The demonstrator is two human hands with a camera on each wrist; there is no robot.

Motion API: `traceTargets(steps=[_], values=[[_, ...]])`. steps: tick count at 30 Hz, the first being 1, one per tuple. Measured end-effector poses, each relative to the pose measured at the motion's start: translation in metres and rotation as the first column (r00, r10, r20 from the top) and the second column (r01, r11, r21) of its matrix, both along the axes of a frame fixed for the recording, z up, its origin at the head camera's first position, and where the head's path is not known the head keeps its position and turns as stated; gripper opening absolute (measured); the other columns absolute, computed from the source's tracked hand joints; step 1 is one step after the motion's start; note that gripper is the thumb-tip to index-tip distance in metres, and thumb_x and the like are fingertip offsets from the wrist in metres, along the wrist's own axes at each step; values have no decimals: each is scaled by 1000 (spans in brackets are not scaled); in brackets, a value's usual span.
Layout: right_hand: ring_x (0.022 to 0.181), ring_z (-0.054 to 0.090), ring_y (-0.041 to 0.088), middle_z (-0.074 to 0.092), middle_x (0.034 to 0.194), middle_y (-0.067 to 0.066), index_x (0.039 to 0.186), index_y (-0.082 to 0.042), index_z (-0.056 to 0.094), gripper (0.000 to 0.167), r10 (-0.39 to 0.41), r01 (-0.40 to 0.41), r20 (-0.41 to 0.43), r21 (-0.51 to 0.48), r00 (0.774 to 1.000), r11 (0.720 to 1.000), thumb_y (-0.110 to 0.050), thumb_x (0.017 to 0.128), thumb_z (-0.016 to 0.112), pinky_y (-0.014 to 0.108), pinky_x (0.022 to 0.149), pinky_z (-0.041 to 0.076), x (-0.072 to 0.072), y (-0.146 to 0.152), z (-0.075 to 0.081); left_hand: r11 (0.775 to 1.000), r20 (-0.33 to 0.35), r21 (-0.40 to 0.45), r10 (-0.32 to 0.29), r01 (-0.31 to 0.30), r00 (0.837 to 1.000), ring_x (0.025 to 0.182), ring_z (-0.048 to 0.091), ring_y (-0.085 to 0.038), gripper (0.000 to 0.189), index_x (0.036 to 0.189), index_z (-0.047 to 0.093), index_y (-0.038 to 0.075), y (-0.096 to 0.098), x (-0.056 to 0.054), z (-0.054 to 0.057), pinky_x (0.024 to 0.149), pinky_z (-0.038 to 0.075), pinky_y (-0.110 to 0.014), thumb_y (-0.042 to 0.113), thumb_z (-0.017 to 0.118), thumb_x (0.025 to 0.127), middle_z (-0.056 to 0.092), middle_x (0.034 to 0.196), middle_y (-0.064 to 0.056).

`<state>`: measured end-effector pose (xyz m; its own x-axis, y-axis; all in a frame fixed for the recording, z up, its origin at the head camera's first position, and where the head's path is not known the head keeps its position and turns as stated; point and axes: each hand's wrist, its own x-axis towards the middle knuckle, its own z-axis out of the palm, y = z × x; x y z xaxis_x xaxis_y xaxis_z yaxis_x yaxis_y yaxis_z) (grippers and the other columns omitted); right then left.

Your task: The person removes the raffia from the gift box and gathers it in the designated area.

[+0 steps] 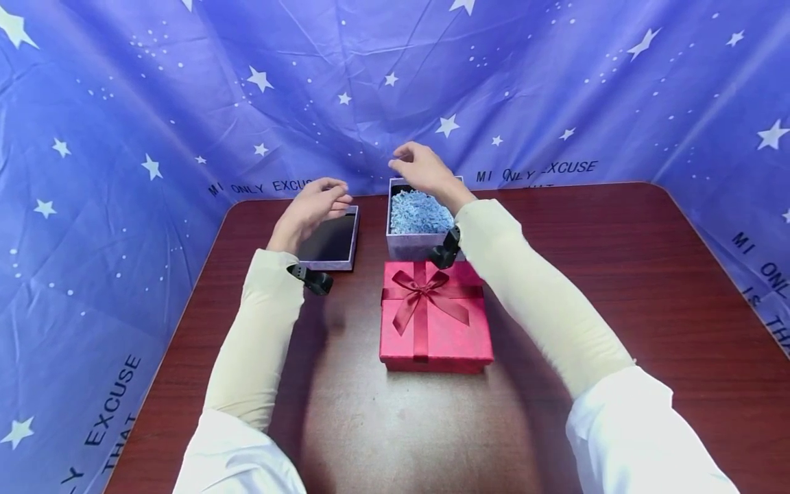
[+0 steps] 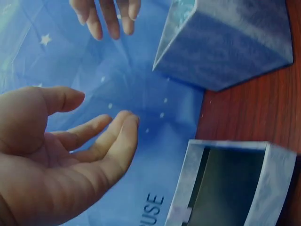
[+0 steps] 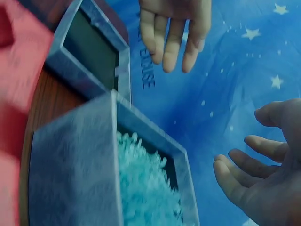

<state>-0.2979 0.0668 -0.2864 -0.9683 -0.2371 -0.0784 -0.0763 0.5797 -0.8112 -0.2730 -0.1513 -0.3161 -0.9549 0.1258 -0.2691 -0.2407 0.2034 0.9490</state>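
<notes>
My left hand (image 1: 317, 209) hovers over a shallow lavender box lid (image 1: 353, 240), which lies inner side up with a dark inside. Its fingers are loosely bent and hold nothing, as the left wrist view shows of the same hand (image 2: 70, 150). Above the back of a lavender box (image 1: 412, 244) is my right hand (image 1: 421, 168), also holding nothing, its fingers (image 3: 247, 165) relaxed and spread. Blue shredded paper (image 1: 421, 211) fills the box. Directly in front of that box sits a closed red gift box (image 1: 435, 329) with a dark red ribbon bow (image 1: 422, 291) on top.
A dark reddish wooden table (image 1: 617, 274) carries the boxes. Right behind its back edge hangs a blue cloth (image 1: 345, 123) with white stars and lettering, which also runs along both sides. Black wrist cameras (image 1: 316, 280) are strapped to both forearms.
</notes>
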Motion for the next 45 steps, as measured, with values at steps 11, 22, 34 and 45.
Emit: traceTargets(steps=[11, 22, 34, 45], values=[[127, 46, 27, 47, 142, 11, 136, -8, 46, 45, 8, -18, 105, 90, 994, 996, -33, 98, 50, 41, 107, 41, -1, 32, -16, 987, 22, -5, -159, 160, 987, 73, 59, -12, 38, 136, 38, -9, 41, -4, -15, 75, 57, -22, 6, 40, 101, 54, 105, -18], [132, 40, 32, 37, 148, 17, 144, -7, 35, 57, 58, -98, 244, 153, 968, 983, -34, 97, 51, 45, 110, 37, -5, 38, -31, 970, 66, -121, -203, 210, 977, 98, 59, -32, 45, 138, 34, -4, 60, 0, -26, 97, 51, -45, -2, 48, 95, 52, 123, -27], [147, 8, 31, 1, 162, 8, 155, -21, 0, 87, 141, -242, 474, 161, 869, 957, -31, 93, 60, 52, 120, 14, -6, 39, -43, 971, 126, -111, -200, 214, 972, 91, 58, -26, 52, 144, 31, 9, 58, -2, -32, 93, 53, -48, 5, 48, 95, 49, 118, -16], [148, 0, 30, -10, 161, 6, 154, -22, -7, 101, 217, -358, 532, 176, 818, 917, -22, 87, 69, 53, 120, 8, -12, 39, -49, 967, 112, -134, -202, 217, 973, 97, 61, -30, 52, 144, 32, 8, 59, -4, -30, 89, 55, -46, 6, 49, 94, 52, 122, -19]])
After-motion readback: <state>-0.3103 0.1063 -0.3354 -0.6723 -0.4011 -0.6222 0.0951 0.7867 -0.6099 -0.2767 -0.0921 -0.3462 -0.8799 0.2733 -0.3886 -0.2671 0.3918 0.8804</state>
